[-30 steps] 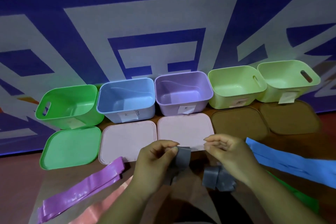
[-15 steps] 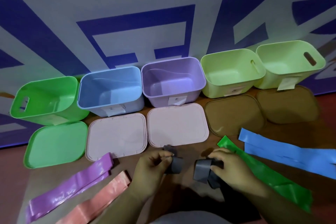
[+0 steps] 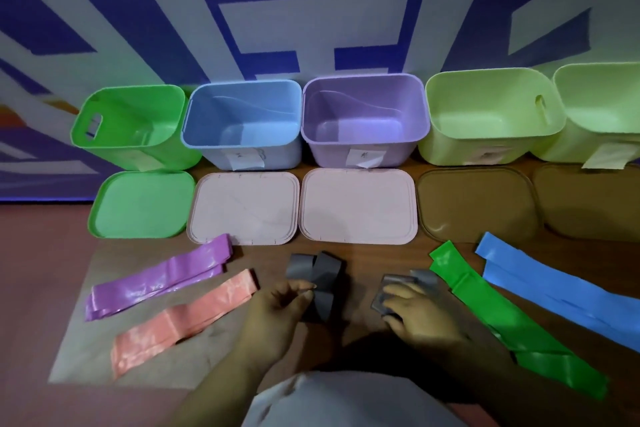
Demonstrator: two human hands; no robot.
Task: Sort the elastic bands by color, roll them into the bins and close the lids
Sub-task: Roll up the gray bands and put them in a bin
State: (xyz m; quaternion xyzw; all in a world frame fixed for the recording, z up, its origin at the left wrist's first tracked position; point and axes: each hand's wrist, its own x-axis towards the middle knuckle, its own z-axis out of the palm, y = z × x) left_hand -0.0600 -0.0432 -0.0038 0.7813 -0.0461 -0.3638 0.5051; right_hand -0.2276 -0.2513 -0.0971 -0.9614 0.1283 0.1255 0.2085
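At lower centre, the left hand [image 3: 281, 302] and right hand [image 3: 417, 314] have lowered to the worktop [image 3: 360, 253], both pinching the grey band [image 3: 317, 272], so rolling seems begun.

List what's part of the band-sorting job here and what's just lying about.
Job: grey elastic band, held by left hand and right hand; purple band, salmon band, green band, blue band; five open plastic bins; five flat plastic lids.
Just there: blue-and-white patterned wall; brown wooden table.

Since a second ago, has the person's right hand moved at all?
Yes. The right hand was at the front edge of the right pink lid; now it grips the grey band nearer the person.
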